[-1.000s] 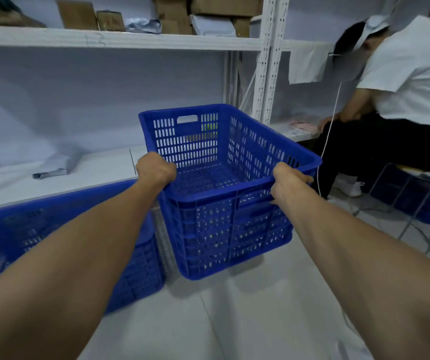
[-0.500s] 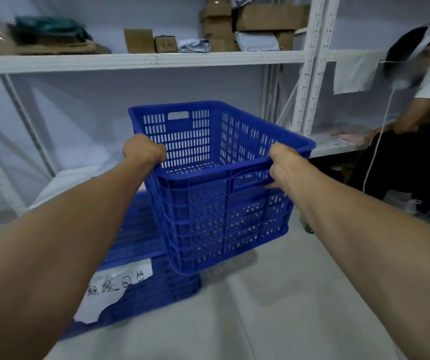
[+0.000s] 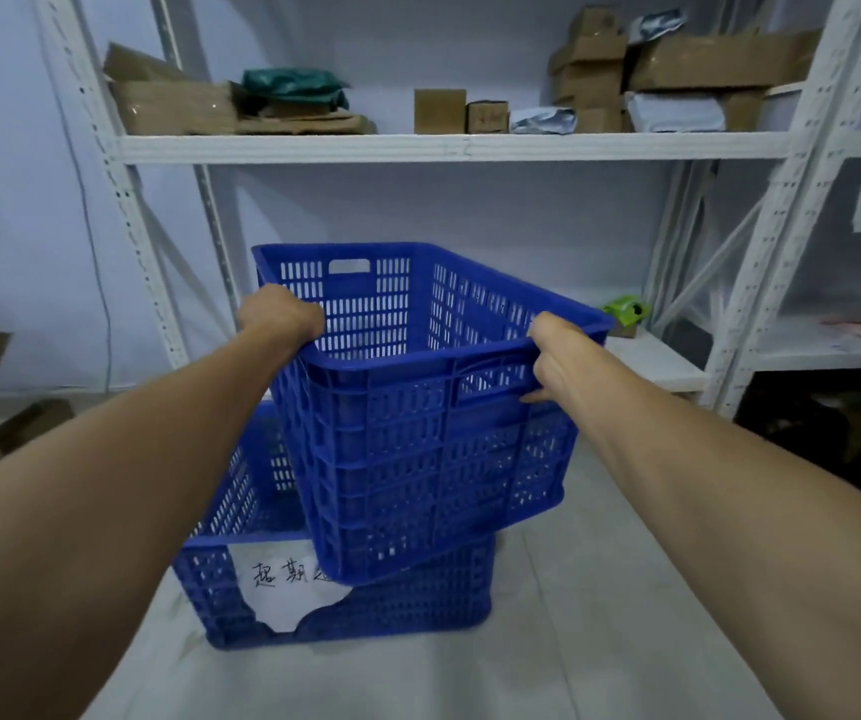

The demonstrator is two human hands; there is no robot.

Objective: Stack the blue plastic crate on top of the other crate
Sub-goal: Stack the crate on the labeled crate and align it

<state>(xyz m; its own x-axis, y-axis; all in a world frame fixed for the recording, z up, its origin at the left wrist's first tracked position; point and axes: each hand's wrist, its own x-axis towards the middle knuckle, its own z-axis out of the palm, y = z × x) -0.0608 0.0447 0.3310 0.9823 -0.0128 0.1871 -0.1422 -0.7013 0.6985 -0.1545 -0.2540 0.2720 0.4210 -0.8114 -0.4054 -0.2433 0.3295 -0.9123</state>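
I hold a blue slotted plastic crate (image 3: pixel 418 459) in the air, tilted a little, with both hands on its near rim. My left hand (image 3: pixel 277 317) grips the near left corner. My right hand (image 3: pixel 555 356) grips the near right corner beside a handle slot. Below and slightly left sits a second blue crate (image 3: pixel 220 579) on the floor, with a torn white paper label (image 3: pixel 282 584) bearing handwriting on its front. The held crate hangs over the lower crate's right part and hides much of its inside.
White metal shelving (image 3: pixel 449 147) stands behind, its upper shelf loaded with cardboard boxes (image 3: pixel 438 110) and packets. A green object (image 3: pixel 624 311) lies on the low shelf at right. Cardboard lies on the floor at left (image 3: pixel 17 428). Pale floor (image 3: pixel 599 589) spreads to the right.
The held crate has swung left and now hangs over the labelled crate. My view has turned left, so the seated person at right is out of sight.
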